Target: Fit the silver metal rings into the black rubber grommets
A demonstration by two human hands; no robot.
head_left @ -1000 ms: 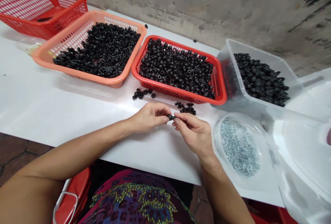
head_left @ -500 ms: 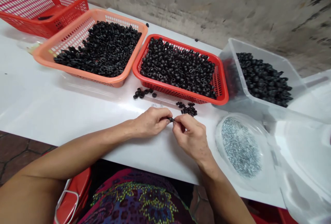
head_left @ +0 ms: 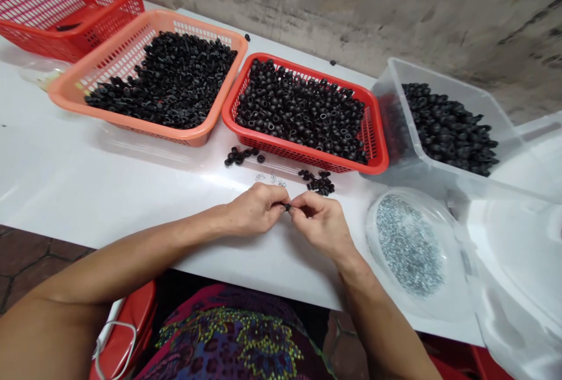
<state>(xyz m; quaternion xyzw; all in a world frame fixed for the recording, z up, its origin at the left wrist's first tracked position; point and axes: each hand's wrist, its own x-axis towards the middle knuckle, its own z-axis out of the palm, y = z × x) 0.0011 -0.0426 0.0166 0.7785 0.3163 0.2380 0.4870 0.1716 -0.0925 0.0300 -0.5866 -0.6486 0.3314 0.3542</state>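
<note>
A small black part (head_left: 287, 207) is pinched between thumb and finger of my left hand (head_left: 257, 209). My right hand (head_left: 324, 221) is closed too, its thumb and fingertip pressed to the same part from the right. The fingertips hide most of it. Just beyond my right hand lies a small pile of black pieces (head_left: 319, 183) on the white table (head_left: 144, 184). Several tiny clear or silvery bits (head_left: 273, 178) are scattered beyond my left hand. Farther off are a few loose round black pieces (head_left: 239, 156).
A red basket (head_left: 381, 134) of round black pieces stands ahead, beside an orange basket (head_left: 57, 93) of smaller black parts. At right are a clear bin (head_left: 397, 84) of black pieces and a round dish of tiny silvery parts (head_left: 410, 245). Another red basket (head_left: 136, 2) sits far left.
My right hand has moved slightly left, so the fingertips of both hands are closer together around the black part. More of the tiny silvery bits now show beyond my left hand.
</note>
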